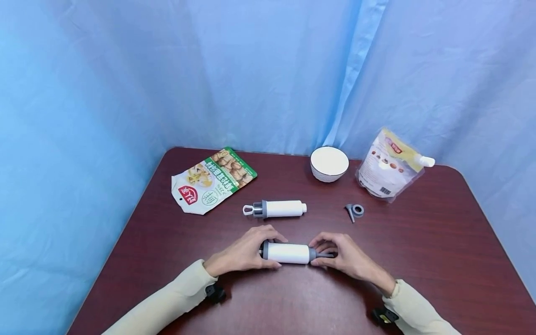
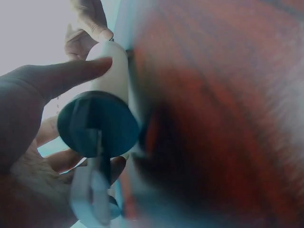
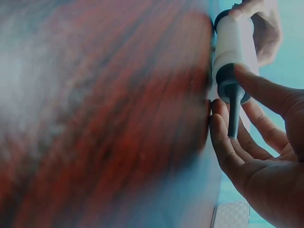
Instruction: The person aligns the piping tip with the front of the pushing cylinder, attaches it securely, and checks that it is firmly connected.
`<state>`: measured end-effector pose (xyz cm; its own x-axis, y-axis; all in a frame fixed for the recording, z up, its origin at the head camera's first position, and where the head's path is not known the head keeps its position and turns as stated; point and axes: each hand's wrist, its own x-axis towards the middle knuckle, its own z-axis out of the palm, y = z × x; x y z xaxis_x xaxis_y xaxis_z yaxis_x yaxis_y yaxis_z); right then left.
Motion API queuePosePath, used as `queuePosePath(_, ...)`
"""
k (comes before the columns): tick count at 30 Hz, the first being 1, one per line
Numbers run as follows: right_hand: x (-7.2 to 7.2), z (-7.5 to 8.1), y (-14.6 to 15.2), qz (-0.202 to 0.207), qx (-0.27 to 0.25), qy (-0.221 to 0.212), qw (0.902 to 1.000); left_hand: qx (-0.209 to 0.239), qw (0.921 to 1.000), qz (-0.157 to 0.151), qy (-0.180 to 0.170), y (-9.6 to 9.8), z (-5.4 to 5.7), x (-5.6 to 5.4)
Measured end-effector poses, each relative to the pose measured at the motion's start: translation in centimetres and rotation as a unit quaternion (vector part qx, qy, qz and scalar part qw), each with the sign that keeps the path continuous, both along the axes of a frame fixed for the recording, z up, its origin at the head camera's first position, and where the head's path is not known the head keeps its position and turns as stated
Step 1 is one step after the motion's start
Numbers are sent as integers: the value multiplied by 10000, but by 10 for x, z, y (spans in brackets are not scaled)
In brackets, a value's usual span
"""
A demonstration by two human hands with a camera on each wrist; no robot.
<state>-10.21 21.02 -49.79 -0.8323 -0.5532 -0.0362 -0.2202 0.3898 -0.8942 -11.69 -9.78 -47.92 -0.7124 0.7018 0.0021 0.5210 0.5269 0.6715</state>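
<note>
A white syringe-style filler (image 1: 289, 253) with grey ends lies level between the two hands. The left hand (image 1: 247, 251) grips its plunger end, with the thumb along the white barrel (image 2: 110, 76). A pale loop handle (image 2: 92, 199) sticks out behind the grey end plate in the left wrist view. At the other end, the right hand (image 1: 345, 255) pinches the grey collar of the long nozzle (image 3: 234, 111). The nozzle points back toward the right palm. A second white filler (image 1: 286, 208) with a loop handle, and no long nozzle on it, lies just beyond the hands.
Small grey parts, a thin nozzle and a ring (image 1: 358, 210), lie right of the second filler. A white bowl (image 1: 327, 171) stands at the back. Left is a flat printed food pouch (image 1: 213, 179); right, a capped spout pouch (image 1: 387, 167). Blue curtains (image 1: 268, 74) enclose the table.
</note>
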Motion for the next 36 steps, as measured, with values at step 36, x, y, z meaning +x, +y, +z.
queuePosePath(36,-29,8,107,-1963,1396,1320,9615,-167,9961,-573,-648,135,47,-80)
